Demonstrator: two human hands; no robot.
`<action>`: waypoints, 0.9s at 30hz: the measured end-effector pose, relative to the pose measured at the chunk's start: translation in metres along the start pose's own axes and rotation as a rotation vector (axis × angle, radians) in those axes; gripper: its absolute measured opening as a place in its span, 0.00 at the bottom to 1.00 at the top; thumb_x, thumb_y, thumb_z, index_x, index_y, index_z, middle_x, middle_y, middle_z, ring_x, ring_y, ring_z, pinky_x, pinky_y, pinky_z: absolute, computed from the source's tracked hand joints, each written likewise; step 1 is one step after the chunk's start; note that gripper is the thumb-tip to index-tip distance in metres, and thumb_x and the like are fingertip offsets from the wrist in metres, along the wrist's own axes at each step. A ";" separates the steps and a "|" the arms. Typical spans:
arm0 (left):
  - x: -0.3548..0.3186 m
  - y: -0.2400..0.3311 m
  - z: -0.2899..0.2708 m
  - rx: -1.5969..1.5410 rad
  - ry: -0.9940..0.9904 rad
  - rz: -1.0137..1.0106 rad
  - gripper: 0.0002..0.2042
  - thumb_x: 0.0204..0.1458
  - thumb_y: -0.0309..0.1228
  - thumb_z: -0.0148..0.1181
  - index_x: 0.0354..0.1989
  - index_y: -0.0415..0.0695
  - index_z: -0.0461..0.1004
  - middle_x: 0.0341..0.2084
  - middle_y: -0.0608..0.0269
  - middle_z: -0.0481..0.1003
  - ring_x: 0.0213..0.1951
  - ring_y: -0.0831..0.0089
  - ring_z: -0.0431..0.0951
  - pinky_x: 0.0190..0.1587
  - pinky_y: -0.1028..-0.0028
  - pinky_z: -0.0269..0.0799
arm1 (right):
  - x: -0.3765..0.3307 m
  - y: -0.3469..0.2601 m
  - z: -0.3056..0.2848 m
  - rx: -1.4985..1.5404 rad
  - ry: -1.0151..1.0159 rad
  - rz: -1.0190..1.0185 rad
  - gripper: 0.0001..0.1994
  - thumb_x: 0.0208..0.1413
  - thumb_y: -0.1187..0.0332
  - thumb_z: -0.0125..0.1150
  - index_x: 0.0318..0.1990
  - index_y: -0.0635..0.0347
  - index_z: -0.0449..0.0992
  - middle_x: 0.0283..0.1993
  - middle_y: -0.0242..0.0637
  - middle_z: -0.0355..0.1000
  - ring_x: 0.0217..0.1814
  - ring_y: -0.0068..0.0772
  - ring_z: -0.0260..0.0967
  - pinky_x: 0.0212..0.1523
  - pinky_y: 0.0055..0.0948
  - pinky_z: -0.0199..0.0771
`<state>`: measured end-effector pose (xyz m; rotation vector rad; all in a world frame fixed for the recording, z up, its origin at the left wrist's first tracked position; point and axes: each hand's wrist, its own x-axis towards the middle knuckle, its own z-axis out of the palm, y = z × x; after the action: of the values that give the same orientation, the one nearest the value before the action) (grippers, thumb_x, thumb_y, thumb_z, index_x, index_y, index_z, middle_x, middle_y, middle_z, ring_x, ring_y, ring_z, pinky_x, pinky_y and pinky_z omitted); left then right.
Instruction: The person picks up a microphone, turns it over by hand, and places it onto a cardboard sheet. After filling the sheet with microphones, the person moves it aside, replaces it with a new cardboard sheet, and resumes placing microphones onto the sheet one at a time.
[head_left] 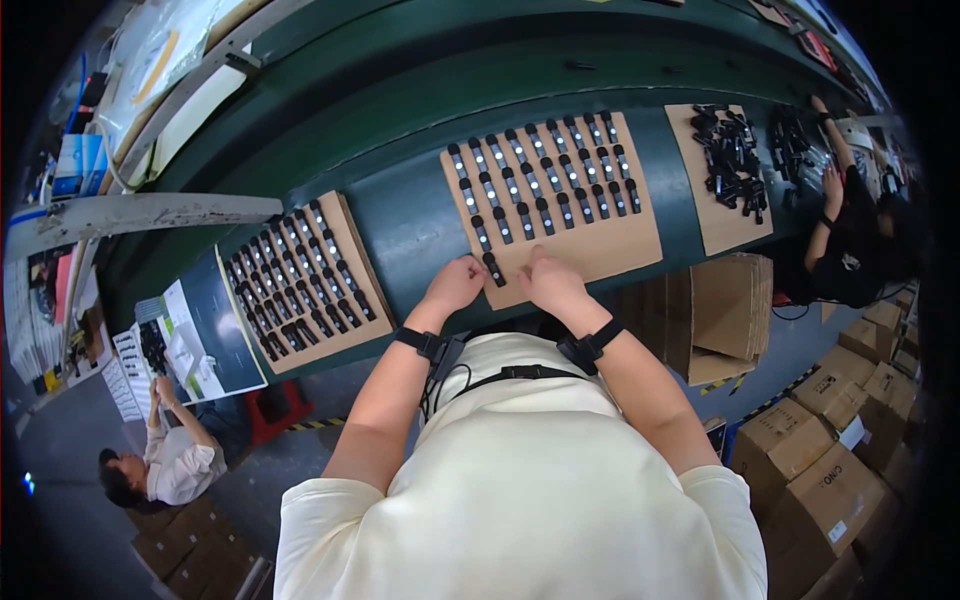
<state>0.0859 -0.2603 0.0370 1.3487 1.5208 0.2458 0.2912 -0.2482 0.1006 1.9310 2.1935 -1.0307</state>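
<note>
On a cardboard sheet (600, 250) in front of me stand rows of small black clip-on microphones (546, 214) with dark rounded tops and a pale dot on each. The lowest row holds a single microphone (494, 269) at the sheet's left edge. Beside it, my left hand (455, 284) has its fingers curled together; whether anything sits between them is hidden. My right hand (553, 283) rests over the sheet's lower part, forefinger stretched toward the bare cardboard and thumb apart, with nothing visible in it.
Another cardboard sheet (345, 335) bears rows of similar microphones at left. A third sheet (735, 235) carries a loose black pile at right. One person (185, 462) sits at lower left; another (850, 240) works at right. Cartons (835, 495) stack at lower right.
</note>
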 end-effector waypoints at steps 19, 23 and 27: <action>-0.006 0.074 -0.060 -0.122 0.250 0.086 0.09 0.55 0.31 0.59 0.32 0.37 0.74 0.20 0.61 0.74 0.24 0.74 0.72 0.30 0.73 0.68 | 0.031 0.161 -0.139 0.072 0.351 -0.043 0.06 0.53 0.70 0.58 0.37 0.61 0.74 0.33 0.47 0.75 0.39 0.50 0.73 0.39 0.40 0.73; -0.007 0.096 -0.036 -0.279 0.316 0.145 0.08 0.55 0.30 0.59 0.32 0.37 0.74 0.20 0.63 0.74 0.24 0.78 0.71 0.29 0.75 0.68 | 0.099 0.210 -0.176 0.023 0.488 -0.127 0.08 0.51 0.73 0.59 0.40 0.60 0.74 0.38 0.46 0.74 0.44 0.49 0.71 0.45 0.39 0.72; -0.024 0.114 -0.022 -0.288 0.331 0.053 0.07 0.57 0.29 0.57 0.33 0.37 0.73 0.22 0.68 0.73 0.25 0.82 0.68 0.29 0.79 0.66 | 0.168 0.228 -0.200 -0.138 0.652 -0.355 0.13 0.47 0.74 0.61 0.43 0.57 0.74 0.45 0.42 0.71 0.50 0.48 0.67 0.49 0.41 0.70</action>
<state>0.1340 -0.2302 0.1411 1.1565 1.6455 0.7234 0.5351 -0.0026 0.0800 2.0629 2.9243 -0.2466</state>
